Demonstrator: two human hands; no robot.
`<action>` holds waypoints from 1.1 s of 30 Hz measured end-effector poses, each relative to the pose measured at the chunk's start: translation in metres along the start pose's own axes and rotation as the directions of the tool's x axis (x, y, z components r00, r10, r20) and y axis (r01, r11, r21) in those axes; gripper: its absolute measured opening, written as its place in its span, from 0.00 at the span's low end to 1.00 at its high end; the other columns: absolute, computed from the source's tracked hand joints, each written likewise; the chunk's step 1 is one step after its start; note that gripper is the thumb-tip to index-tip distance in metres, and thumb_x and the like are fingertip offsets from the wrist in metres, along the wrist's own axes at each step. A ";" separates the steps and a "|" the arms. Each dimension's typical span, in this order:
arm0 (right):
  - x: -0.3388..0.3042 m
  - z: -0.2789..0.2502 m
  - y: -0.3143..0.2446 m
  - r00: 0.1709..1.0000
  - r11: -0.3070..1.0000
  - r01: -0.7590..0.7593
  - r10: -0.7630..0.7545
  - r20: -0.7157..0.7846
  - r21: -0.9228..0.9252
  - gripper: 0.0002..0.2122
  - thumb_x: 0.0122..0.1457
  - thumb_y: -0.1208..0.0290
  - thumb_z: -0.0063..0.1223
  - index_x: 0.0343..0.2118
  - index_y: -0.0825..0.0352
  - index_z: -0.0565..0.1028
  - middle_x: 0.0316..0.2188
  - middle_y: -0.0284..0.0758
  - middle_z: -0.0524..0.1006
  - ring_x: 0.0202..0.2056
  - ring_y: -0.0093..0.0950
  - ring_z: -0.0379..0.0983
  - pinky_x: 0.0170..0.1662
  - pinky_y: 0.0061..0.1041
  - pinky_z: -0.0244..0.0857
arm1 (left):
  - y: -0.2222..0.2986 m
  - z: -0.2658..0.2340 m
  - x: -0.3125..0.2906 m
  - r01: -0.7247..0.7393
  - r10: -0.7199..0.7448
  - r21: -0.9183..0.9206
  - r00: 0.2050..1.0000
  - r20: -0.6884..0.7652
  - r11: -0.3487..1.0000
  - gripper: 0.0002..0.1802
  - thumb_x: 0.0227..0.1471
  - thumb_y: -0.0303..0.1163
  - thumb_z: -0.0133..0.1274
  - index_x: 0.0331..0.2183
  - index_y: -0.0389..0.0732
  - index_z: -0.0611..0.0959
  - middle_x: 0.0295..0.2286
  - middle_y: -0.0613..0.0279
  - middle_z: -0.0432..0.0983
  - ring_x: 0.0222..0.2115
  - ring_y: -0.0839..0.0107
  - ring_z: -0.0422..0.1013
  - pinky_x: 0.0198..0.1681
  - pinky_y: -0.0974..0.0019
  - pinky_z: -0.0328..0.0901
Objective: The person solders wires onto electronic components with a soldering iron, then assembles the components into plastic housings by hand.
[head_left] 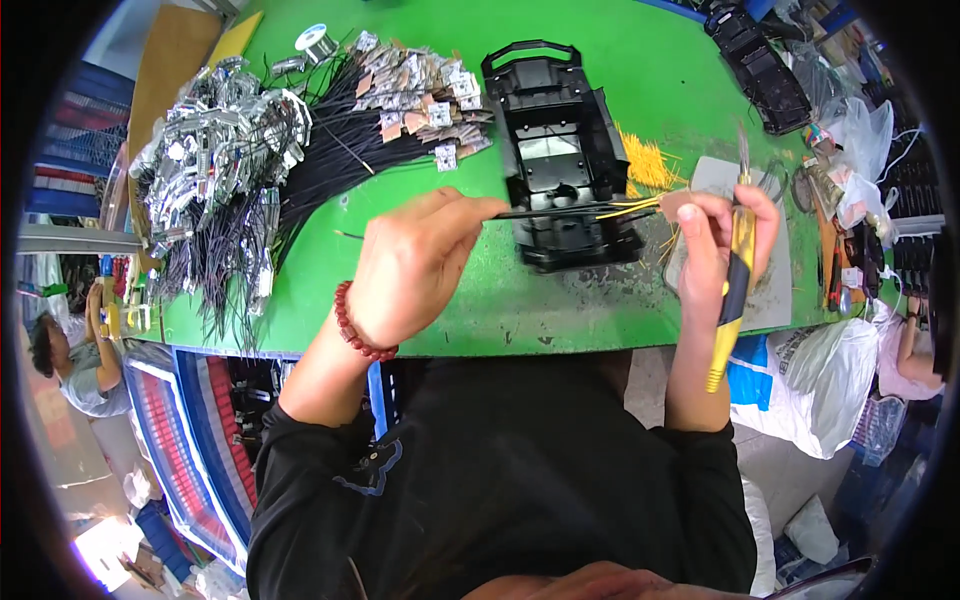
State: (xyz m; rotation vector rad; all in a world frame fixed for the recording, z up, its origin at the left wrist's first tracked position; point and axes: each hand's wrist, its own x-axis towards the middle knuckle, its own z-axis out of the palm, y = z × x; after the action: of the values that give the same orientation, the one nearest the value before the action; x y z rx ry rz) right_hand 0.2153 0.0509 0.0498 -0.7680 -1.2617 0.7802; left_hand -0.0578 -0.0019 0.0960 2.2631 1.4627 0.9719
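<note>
My left hand (pixel 415 265) pinches a thin black cable (pixel 560 210) that ends in several yellow wire tips (pixel 630 206). My right hand (pixel 715 245) holds those tips between its fingers and also grips a yellow-handled soldering iron (pixel 738 262), tip pointing up. Both hands hover over the green table (pixel 420 320), just in front of a black plastic housing (pixel 560 150) lying open side up. A red bead bracelet (pixel 355 325) circles my left wrist.
A large heap of black cables with silver parts (pixel 230 170) and small tagged boards (pixel 415 90) fills the table's left. A solder spool (pixel 317 40) lies at the back. Loose yellow wire pieces (pixel 648 160) and a grey mat (pixel 775 290) sit right. Another person (pixel 75 360) sits far left.
</note>
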 end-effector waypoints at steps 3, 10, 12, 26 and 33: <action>-0.011 -0.016 0.016 0.994 0.990 0.090 -0.097 -0.053 -0.110 0.24 0.53 0.86 0.57 0.50 0.65 0.61 0.31 0.39 0.77 0.33 0.25 0.75 0.42 0.23 0.68 | -0.007 0.008 0.036 -0.301 0.332 0.217 0.935 -0.124 0.928 0.14 0.40 0.18 0.54 0.34 0.39 0.82 0.27 0.59 0.76 0.28 0.61 0.73 0.31 0.61 0.69; -0.016 -0.051 0.035 0.963 0.920 0.155 -0.223 -0.155 -0.359 0.22 0.54 0.87 0.55 0.49 0.66 0.60 0.34 0.41 0.75 0.38 0.27 0.73 0.47 0.30 0.69 | -0.047 0.077 0.111 -0.539 0.530 0.051 0.839 0.128 0.841 0.13 0.43 0.20 0.54 0.36 0.38 0.82 0.35 0.56 0.78 0.41 0.57 0.74 0.48 0.59 0.68; -0.019 -0.055 0.045 0.955 0.904 0.228 -0.280 -0.097 -0.360 0.20 0.54 0.86 0.55 0.48 0.67 0.62 0.35 0.42 0.77 0.37 0.28 0.75 0.46 0.29 0.70 | -0.044 0.087 0.103 -0.584 0.584 0.022 0.812 0.002 0.811 0.11 0.44 0.21 0.55 0.35 0.38 0.82 0.34 0.56 0.78 0.38 0.56 0.74 0.43 0.59 0.70; 0.004 -0.074 0.058 0.884 0.761 0.441 -0.460 0.085 -0.476 0.14 0.64 0.63 0.44 0.35 0.71 0.73 0.35 0.43 0.81 0.38 0.34 0.77 0.47 0.35 0.67 | -0.034 0.075 0.057 0.310 -0.307 -0.033 0.949 0.075 0.950 0.19 0.45 0.47 0.55 0.28 0.39 0.82 0.23 0.45 0.77 0.27 0.47 0.76 0.33 0.49 0.70; 0.005 -0.014 0.044 0.978 0.905 0.196 -0.153 0.139 -0.378 0.13 0.65 0.71 0.45 0.47 0.77 0.67 0.35 0.44 0.80 0.36 0.33 0.78 0.45 0.28 0.70 | -0.031 -0.082 -0.062 0.456 -0.406 0.059 0.839 -0.363 0.888 0.10 0.39 0.32 0.50 0.26 0.42 0.83 0.23 0.50 0.79 0.29 0.49 0.76 0.36 0.51 0.70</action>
State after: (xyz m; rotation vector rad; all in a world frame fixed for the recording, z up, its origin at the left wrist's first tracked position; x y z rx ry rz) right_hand 0.2265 0.0776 0.0133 -0.9249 -1.5864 0.4294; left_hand -0.1502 -0.0531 0.1150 1.7690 2.1374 1.1751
